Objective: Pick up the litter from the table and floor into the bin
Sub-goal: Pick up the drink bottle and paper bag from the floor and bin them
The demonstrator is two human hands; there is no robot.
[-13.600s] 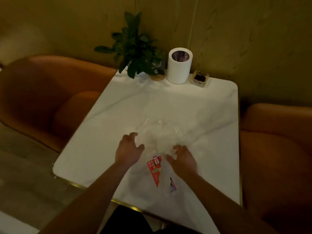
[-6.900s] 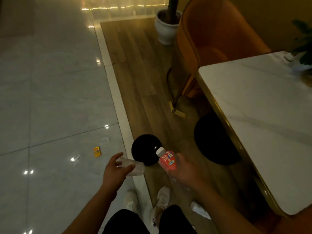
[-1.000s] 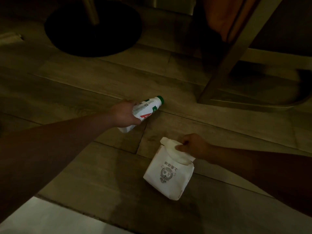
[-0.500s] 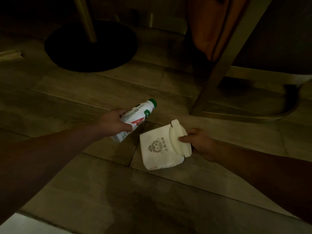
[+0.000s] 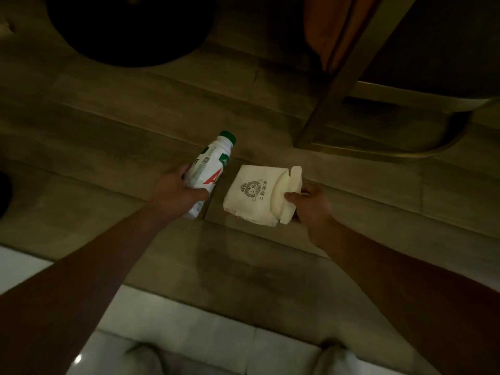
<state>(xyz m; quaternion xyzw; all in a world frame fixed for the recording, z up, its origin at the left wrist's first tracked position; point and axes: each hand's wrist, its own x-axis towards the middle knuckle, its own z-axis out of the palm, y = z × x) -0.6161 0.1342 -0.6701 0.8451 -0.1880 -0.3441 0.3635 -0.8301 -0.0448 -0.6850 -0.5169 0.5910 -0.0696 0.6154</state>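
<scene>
My left hand (image 5: 177, 192) grips a white bottle (image 5: 209, 169) with a green cap and a red and green label, its cap pointing up and away. My right hand (image 5: 311, 205) pinches the folded top of a white paper bag (image 5: 253, 196) with a dark round logo. Both items are held just above the dim wooden floor, side by side and a little apart. No bin is in view.
A black round table base (image 5: 130, 31) lies at the top left. An orange chair (image 5: 327, 31) with a metal leg frame (image 5: 349, 77) stands at the top right. Pale tiles (image 5: 189, 334) begin at the bottom, where my shoes show.
The paper bag has come off the floor and turned, logo now facing up. Both hands have risen and drawn closer to me, and the view has pulled back to show the tiles.
</scene>
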